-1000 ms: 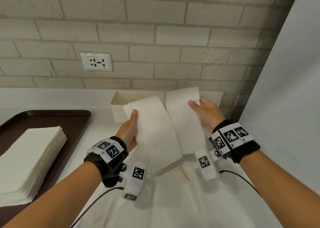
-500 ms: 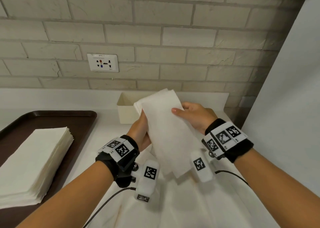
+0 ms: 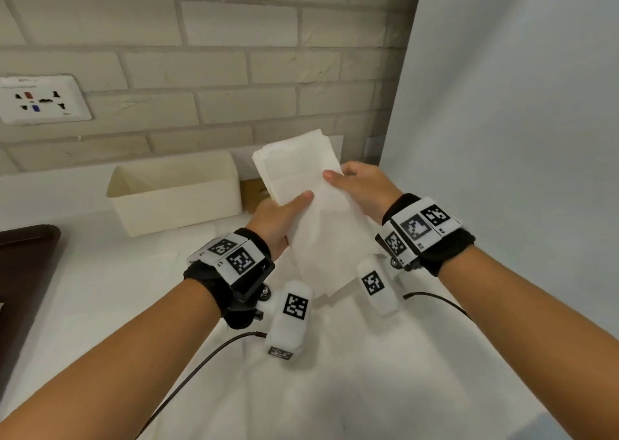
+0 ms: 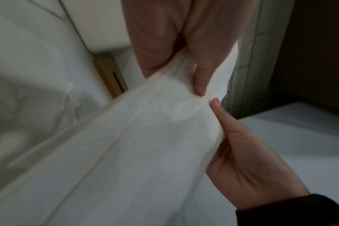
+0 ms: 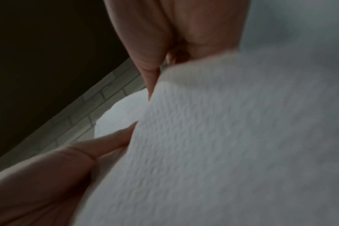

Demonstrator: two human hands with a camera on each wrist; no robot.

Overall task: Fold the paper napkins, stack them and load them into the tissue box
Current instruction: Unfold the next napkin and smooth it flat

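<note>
A bundle of folded white paper napkins (image 3: 301, 178) stands tilted in the air between both hands, just right of the open cream tissue box (image 3: 174, 198). My left hand (image 3: 289, 213) grips the bundle's left edge, thumb on its front face. My right hand (image 3: 351, 181) grips the right edge, thumb across the front. In the left wrist view the napkins (image 4: 145, 152) run between my left hand (image 4: 184, 53) above and my right hand (image 4: 242, 152) below. Seen from the right wrist, the napkins (image 5: 222, 137) fill the view, pinched by my right hand (image 5: 164, 45).
A wooden lid (image 3: 254, 190) lies beside the box against the brick wall. A dark brown tray (image 3: 26, 258) sits at the left edge. A white sheet (image 3: 335, 372) covers the counter under my arms. A pale panel (image 3: 502, 138) closes off the right side.
The two napkin piles that my hands held side by side have been brought together into one bundle. Both hands have shifted right of the box.
</note>
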